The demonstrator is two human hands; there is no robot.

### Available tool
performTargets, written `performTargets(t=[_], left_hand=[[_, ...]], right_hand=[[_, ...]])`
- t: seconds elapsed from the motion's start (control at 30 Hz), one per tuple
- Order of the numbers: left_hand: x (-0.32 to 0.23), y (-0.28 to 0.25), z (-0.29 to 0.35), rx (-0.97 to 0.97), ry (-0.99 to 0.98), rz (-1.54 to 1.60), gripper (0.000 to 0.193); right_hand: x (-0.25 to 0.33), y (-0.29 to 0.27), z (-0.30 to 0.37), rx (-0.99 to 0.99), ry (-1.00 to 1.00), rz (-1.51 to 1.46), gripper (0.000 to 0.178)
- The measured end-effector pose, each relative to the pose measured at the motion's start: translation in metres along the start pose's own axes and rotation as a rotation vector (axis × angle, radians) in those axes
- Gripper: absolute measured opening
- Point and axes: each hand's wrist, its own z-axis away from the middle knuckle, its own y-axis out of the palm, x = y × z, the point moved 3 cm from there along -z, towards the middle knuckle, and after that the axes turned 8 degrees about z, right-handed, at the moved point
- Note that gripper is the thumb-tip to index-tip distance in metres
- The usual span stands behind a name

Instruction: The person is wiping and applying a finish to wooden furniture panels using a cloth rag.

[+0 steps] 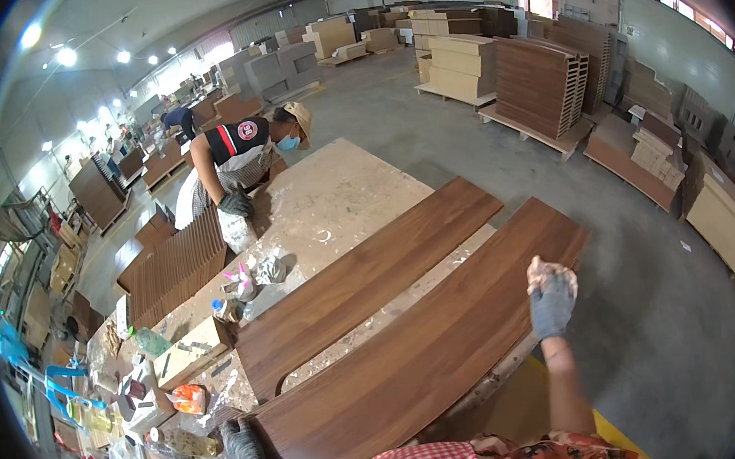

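A long brown wood-grain board (421, 338) lies across the worktable in front of me. At its right end my right hand (552, 305), in a grey glove, is closed on a crumpled pinkish rag (553, 271) pressed on the board's surface. My left hand (245, 446), also gloved, grips the board's left end; its thumb is hard to make out. A second brown board (372, 277) lies just beyond, roughly parallel, with a strip of stained tabletop between the two.
The paint-spotted worktable (337, 180) holds bottles, a wooden block (193, 353) and an orange packet (189, 399) at left. Across it a masked co-worker (242, 149) bends beside a stack of brown panels (180, 268). Panel pallets (538, 83) stand at far right.
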Motion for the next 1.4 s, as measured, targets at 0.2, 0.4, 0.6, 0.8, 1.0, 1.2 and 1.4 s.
performTargets(t=[0.2,0.4,0.6,0.8,1.0,1.2,1.4], left_hand=[[0.0,0.011,-0.001,0.028,0.008,-0.082,0.024],[-0.004,0.009,0.005,0.034,-0.047,0.002,0.028],[0.0,0.004,0.005,-0.079,0.044,-0.006,0.021],[-0.008,0.006,0.004,-0.018,0.002,0.002,0.022],[-0.008,-0.004,0.01,-0.034,0.035,0.017,0.021],[0.011,0.001,0.002,-0.054,0.03,-0.01,0.024],[-0.007,-0.001,0.008,-0.111,0.015,-0.038,0.025]], right_hand=[[-0.118,0.064,-0.101,0.162,0.314,-0.193,0.029],[-0.173,0.113,-0.168,0.248,0.414,0.366,0.041],[-0.078,0.072,-0.148,0.215,0.412,0.625,0.047],[0.03,0.052,-0.086,0.177,-0.037,0.231,0.051],[0.203,0.031,0.05,0.407,-0.435,-0.451,0.027],[0.262,-0.001,0.12,0.282,-0.85,-0.476,0.039],[0.133,0.139,0.006,0.657,-0.074,-1.37,0.032]])
